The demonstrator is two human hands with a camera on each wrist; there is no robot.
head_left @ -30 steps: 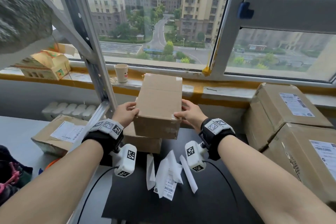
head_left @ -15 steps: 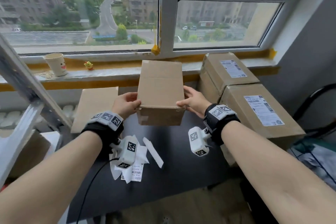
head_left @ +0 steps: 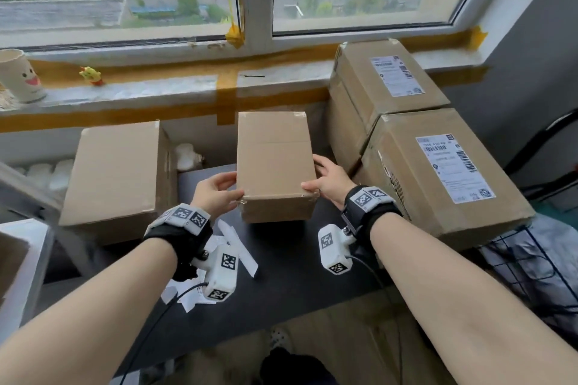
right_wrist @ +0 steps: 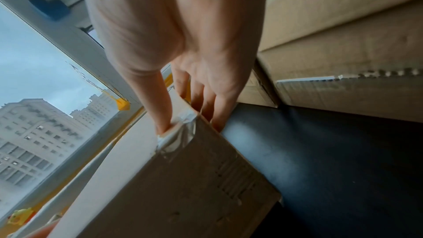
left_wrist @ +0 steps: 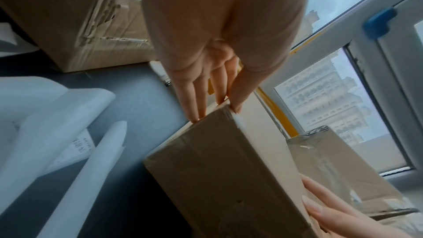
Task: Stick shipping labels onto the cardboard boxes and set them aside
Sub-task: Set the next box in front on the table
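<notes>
A small plain box [head_left: 275,162] sits in the middle of the dark worktop [head_left: 291,272], and both hands have hold of it. The left hand [head_left: 215,194] grips its near left corner, with the thumb on top and the fingers [left_wrist: 194,93] down the left side. The right hand [head_left: 331,181] grips the near right corner the same way: thumb on the top edge, fingers [right_wrist: 213,104] curled down the right side (shiny tape wraps that corner). The box has no label on the top that shows.

To the left, just beside it, is a bigger plain box [head_left: 115,175], also with a bare top. To the right are two big boxes, each with a white label on top. The far one [head_left: 381,81] leans against the window sill [head_left: 162,94], and the near one [head_left: 444,175] touches it in front. The small box is near these but apart from them.

White label papers [head_left: 240,244] lie on the worktop under the left wrist; some are long strips and one has print on it.

On the sill are a paper cup [head_left: 20,78] with a smiling face and a little yellow toy [head_left: 91,75].
</notes>
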